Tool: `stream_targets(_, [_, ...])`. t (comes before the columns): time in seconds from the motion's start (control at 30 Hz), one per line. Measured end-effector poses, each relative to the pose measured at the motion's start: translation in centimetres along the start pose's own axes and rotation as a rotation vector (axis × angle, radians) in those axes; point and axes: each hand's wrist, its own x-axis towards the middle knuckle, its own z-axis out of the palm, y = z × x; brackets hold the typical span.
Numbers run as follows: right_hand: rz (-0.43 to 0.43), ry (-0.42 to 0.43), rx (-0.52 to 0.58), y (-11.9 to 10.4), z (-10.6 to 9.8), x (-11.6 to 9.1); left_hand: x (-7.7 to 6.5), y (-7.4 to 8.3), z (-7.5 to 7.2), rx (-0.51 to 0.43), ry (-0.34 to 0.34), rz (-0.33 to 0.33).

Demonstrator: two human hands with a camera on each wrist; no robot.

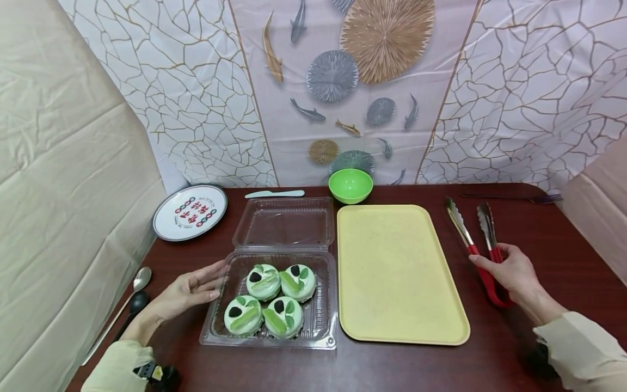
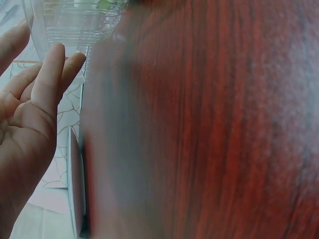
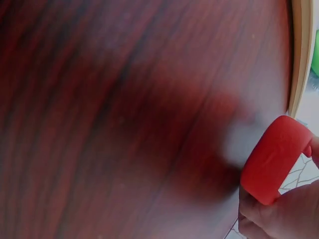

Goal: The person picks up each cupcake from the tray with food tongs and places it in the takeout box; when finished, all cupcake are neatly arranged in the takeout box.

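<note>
In the head view, a clear plastic clamshell box (image 1: pixel 320 332) lies with its lid (image 1: pixel 284 223) folded back. Several small round cakes (image 1: pixel 284 317) with pale green tops, dark berries and green leaves sit inside it. My left hand (image 1: pixel 188 291) is at the box's left side, fingers extended along its wall; in the left wrist view the fingers (image 2: pixel 47 82) look straight beside the clear plastic. My right hand (image 1: pixel 516 272) grips red-handled metal tongs (image 1: pixel 485 272), whose tips point away from me, spread apart. The right wrist view shows the red handle end (image 3: pixel 276 159) in that hand.
A yellow tray (image 1: pixel 399 272) lies between box and tongs. Behind stand a green bowl (image 1: pixel 350 186), a pale knife (image 1: pixel 274 193) and a dark fork (image 1: pixel 514 197). A white plate (image 1: pixel 191 212), a metal spoon (image 1: pixel 142 279) and a black spoon (image 1: pixel 139 301) are at left.
</note>
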Motion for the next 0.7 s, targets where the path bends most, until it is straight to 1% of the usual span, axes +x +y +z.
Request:
stream_targets(0.23, [-0.003, 0.022, -0.020, -0.3, 0.6, 0.3, -0.4, 0.3, 0.4, -0.023, 0.000, 0.018])
stream_targets(0.4, [0.012, 0.043, -0.013, -0.6, 1.1, 0.3, -0.7, 0.4, 0.4, -0.014, 0.011, 0.007])
stream_targets(0.5, [0.045, 0.054, -0.014, -0.7, 1.3, 0.3, -0.7, 0.2, 0.3, -0.005, 0.017, -0.004])
stream_targets(0.7, [0.150, 0.064, -0.004, -0.7, 1.0, -0.1, 0.0, 0.1, 0.1, 0.024, 0.009, -0.015])
